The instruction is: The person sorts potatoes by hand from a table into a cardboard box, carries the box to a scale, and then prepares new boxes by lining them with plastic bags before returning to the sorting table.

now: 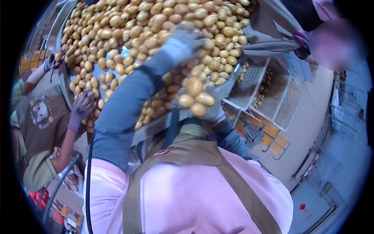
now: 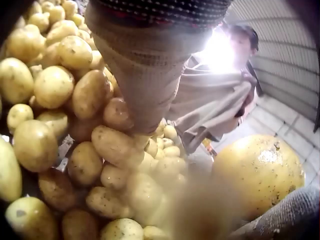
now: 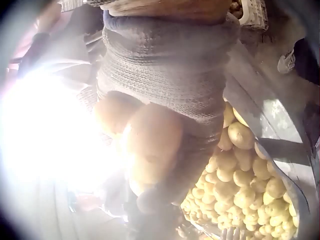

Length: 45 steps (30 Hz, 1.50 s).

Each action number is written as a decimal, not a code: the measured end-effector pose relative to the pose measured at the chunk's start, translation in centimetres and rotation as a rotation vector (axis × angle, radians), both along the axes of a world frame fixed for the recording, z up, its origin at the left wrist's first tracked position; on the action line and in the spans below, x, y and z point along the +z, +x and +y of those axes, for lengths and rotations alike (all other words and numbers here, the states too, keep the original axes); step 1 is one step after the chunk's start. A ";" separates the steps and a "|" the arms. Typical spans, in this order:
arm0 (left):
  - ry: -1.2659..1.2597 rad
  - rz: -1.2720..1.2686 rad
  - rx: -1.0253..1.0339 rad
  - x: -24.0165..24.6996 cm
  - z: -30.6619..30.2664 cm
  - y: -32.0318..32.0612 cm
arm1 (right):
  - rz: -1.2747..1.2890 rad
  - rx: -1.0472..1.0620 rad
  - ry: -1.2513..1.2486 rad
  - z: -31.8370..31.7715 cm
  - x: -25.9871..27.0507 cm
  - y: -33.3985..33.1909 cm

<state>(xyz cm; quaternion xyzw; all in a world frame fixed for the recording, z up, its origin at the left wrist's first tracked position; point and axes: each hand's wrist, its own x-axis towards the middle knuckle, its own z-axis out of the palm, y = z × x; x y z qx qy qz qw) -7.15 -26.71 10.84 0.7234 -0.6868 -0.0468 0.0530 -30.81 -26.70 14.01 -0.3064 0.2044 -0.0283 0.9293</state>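
Observation:
A broad heap of yellow potatoes [image 1: 156, 19] fills the upper part of the head view. My left hand [image 1: 182, 43], in a grey knit glove, reaches over the heap, blurred. In the left wrist view its fingers point down among potatoes [image 2: 114, 145]; I cannot tell whether they grip one. Close to my body, my right hand [image 1: 213, 104], also gloved, is palm up and cradles several potatoes [image 1: 194, 95] with curled fingers. Two of these potatoes [image 3: 152, 140] show in the right wrist view, partly washed out by glare.
White plastic crates [image 1: 249, 84] with small potatoes stand to the right of the heap. On the left, another person's gloved hand [image 1: 82, 106] touches the heap's edge. A person in a grey apron [image 1: 270, 29] stands at the upper right. An orange board [image 1: 274, 140] lies below the crates.

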 end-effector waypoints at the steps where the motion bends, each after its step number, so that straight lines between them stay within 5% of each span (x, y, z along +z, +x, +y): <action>1: 0.017 0.140 0.116 0.5 1.5 0.2 | 0.026 -0.025 -0.111 0.1 0.1 -0.4; 4: -0.161 -0.011 0.226 -1.2 6.8 1.2 | 0.167 -0.014 -0.224 1.1 0.2 -3.8; 10: -0.037 -0.075 0.344 -2.5 17.6 -2.2 | 0.042 0.013 -0.384 2.5 -0.7 -8.8; 11: -0.124 0.113 0.366 -3.5 18.9 -3.4 | 0.118 0.065 -0.454 1.8 -0.7 -9.7; 14: -0.199 0.137 0.384 -4.0 19.5 -7.6 | 0.179 -0.087 0.105 2.4 -2.3 -10.6; 18: -0.263 0.315 0.472 -0.3 15.1 -9.0 | -0.048 -0.214 0.400 2.6 -4.1 -11.1; 20: -0.343 0.283 0.395 -0.1 13.2 -9.7 | -0.036 -0.199 0.180 3.0 -3.5 -10.1; 22: -0.368 0.296 0.344 -0.4 10.6 -9.6 | 0.128 -0.122 -0.366 3.5 -0.7 -8.7; 25: -0.144 -0.010 0.353 -5.6 6.2 -9.2 | 0.033 -0.207 -0.370 4.6 0.1 -7.7; 27: 0.121 0.047 0.333 -3.1 4.7 -8.3 | 0.046 -0.217 -0.456 4.7 0.3 -6.5; 30: 0.009 0.273 0.388 -1.0 7.2 -8.9 | 0.029 -0.219 0.250 3.1 0.2 -6.2; 32: -0.364 0.520 0.567 -2.4 9.8 -11.4 | 0.057 -0.201 0.035 2.0 0.8 -6.2; 35: -0.402 0.729 0.586 0.7 11.6 -16.7 | 0.064 -0.097 -0.363 0.4 0.4 -6.4; 36: -0.360 0.662 0.503 0.9 12.0 -17.5 | -0.016 -0.082 -0.221 -0.2 -0.3 -6.1; 38: 0.261 0.575 0.634 3.7 9.9 -14.9 | -0.148 -0.037 0.073 -1.3 -1.7 -5.3; 39: -0.071 0.422 0.622 0.9 11.4 -12.9 | -0.152 -0.030 0.474 -1.3 -2.0 -4.2; 41: -0.307 0.156 0.613 -3.0 13.5 -7.4 | -0.094 -0.003 0.346 -1.4 -2.6 -3.6; 42: -0.220 0.046 0.633 -3.8 12.9 -5.3 | -0.028 0.036 -0.182 -1.4 -2.8 -3.9; 44: 0.075 -0.148 0.583 -5.1 11.6 -3.1 | -0.156 -0.034 0.657 -1.8 -1.7 -3.7; 45: 0.045 0.014 0.564 -4.1 11.6 -2.3 | -0.168 -0.044 0.735 -2.0 -0.3 -3.4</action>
